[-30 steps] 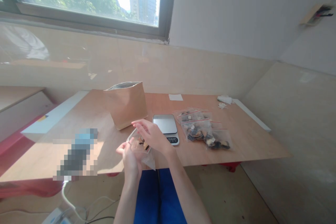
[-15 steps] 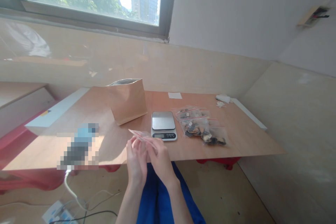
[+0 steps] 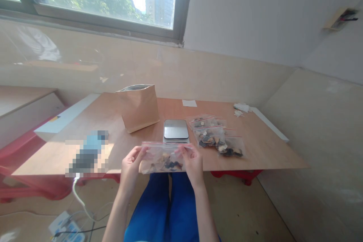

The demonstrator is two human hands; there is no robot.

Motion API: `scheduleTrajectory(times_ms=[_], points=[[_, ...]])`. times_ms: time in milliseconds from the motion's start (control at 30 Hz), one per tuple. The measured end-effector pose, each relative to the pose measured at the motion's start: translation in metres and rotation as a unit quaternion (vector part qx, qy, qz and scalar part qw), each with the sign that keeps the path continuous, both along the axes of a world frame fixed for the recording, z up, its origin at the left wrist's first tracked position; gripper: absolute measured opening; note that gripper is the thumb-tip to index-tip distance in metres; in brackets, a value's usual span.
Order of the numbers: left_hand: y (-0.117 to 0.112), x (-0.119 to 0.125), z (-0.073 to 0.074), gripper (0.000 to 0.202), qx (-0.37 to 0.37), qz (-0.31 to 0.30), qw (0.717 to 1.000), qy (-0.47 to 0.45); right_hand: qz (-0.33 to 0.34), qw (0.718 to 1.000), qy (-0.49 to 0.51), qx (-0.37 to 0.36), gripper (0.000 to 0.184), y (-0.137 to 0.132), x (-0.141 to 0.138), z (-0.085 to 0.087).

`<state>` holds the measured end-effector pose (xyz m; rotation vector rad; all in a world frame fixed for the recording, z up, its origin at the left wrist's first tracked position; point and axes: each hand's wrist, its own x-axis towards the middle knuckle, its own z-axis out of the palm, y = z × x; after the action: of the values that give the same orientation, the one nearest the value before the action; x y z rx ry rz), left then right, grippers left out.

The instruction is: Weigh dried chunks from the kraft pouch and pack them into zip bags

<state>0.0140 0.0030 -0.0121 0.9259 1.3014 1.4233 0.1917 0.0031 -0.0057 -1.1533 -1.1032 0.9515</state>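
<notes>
A clear zip bag [image 3: 163,162] with a red-edged top is stretched between my two hands, with dark and tan dried pieces inside. My left hand [image 3: 132,160] pinches its upper left corner, and my right hand [image 3: 193,162] pinches the upper right. Just beyond the bag stands a kitchen scale [image 3: 176,129] with a bare metal plate; its display is hidden behind the bag. To the right of the scale lie several similar filled zip bags [image 3: 211,137], overlapping one another.
An open brown paper bag [image 3: 140,109] stands on the wooden table [image 3: 272,151], left of the scale. A blurred-out object [image 3: 89,153] with a white cable [image 3: 78,196] lies at the left. White paper [image 3: 189,103] rests near the wall. A power strip [image 3: 66,228] sits on the floor.
My hands have moved apart from close together, and the zip bag is now spread out flat between them, showing its contents. The bag now covers the scale's display.
</notes>
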Motion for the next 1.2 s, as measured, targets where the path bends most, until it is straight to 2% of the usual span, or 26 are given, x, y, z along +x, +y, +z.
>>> scheduleTrajectory(times_ms=[200,400,667,833,933,1067,1200], points=[[0.0,0.007,0.005,0.045,0.018,0.022,0.998,-0.058,-0.068,0.997,0.035,0.008,0.036,0.001,0.0,0.0],[0.006,0.008,0.009,0.037,0.056,0.007,0.998,-0.012,-0.096,0.995,0.003,0.03,0.047,-0.007,0.009,0.002],[-0.011,0.025,0.013,0.029,0.1,0.12,0.986,0.051,-0.141,0.989,0.027,0.037,0.044,-0.009,0.004,-0.001],[-0.012,0.035,0.014,0.029,0.107,0.141,0.984,0.032,-0.142,0.988,0.027,0.049,0.043,-0.007,0.004,0.0],[-0.011,0.045,0.013,0.033,0.102,0.153,0.983,-0.024,-0.127,0.99,0.026,0.056,0.041,-0.007,0.005,-0.001],[-0.012,0.052,0.01,0.038,0.085,0.139,0.983,-0.085,-0.095,0.994,0.053,0.029,0.038,-0.009,0.004,-0.002],[-0.014,0.045,0.009,0.035,0.104,0.092,0.99,-0.012,-0.092,0.991,0.092,0.016,0.036,-0.011,0.004,-0.002]])
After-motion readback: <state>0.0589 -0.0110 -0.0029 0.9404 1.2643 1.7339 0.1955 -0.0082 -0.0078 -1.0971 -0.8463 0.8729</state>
